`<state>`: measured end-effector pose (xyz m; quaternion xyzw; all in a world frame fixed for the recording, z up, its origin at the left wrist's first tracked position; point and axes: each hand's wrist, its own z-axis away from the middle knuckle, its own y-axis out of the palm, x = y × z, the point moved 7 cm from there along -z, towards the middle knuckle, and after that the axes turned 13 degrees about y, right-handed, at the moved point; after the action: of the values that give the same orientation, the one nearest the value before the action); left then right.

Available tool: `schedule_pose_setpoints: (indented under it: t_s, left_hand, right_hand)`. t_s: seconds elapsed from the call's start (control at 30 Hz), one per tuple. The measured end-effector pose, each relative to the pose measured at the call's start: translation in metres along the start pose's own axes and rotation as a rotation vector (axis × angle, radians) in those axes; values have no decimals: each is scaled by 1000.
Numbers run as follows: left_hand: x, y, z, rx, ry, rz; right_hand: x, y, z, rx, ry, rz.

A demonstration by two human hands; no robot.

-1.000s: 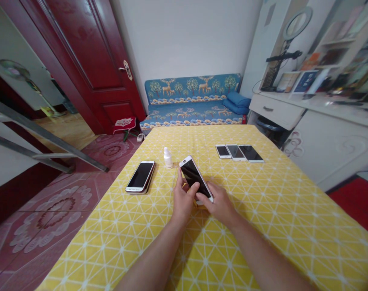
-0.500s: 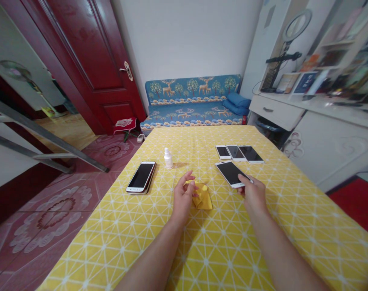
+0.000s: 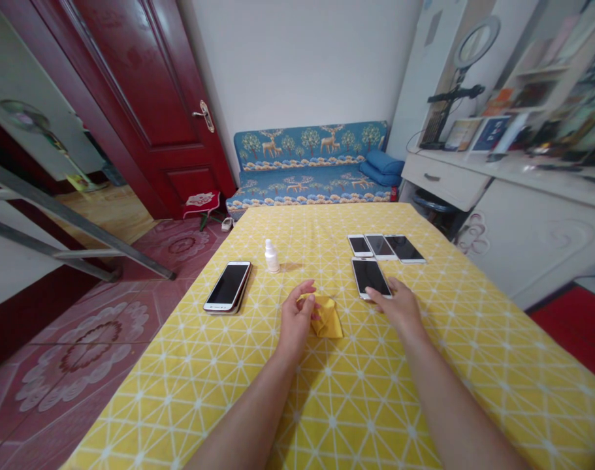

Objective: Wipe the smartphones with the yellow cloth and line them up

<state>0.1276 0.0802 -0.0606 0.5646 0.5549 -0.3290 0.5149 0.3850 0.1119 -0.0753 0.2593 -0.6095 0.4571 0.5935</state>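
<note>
My right hand grips the near edge of a white smartphone, its thumb over the dark screen and the other fingers at the side and below. The phone lies almost flat at the tabletop, just in front of three more phones. Beside a crumpled yellow cloth, my left hand rests with loosely curved fingers apart; its fingertips touch or overlap the cloth's left side. Farther left is a small stack of phones, the top one white with its screen up. A white spray bottle stands upright between that stack and the cloth.
Three phones lie side by side at the table's far right. A yellow patterned cloth covers the table. Beyond it stands a blue sofa; a white cabinet is on the right, a metal ladder frame on the left.
My right hand has moved slightly left with the phone, which has turned and come down flatter, closer in line with the three phones. My left hand and the cloth stay where they were.
</note>
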Motion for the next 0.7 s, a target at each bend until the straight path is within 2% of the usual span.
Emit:
schedule_pose_setpoints:
  t_s: [0.13, 0.23, 0.4, 0.7]
  left_hand:
    - [1, 1, 0, 0, -32, -24]
    - [0, 3, 1, 3, -42, -47]
    - [1, 5, 3, 14, -67, -53]
    - [8, -2, -2, 10, -14, -78]
  right_hand:
    - [16, -3, 8, -141, -175, 655]
    - [19, 2, 14, -150, -214, 921]
    - [19, 7, 19, -165, -206, 1024]
    - [19, 20, 7, -252, -295, 998]
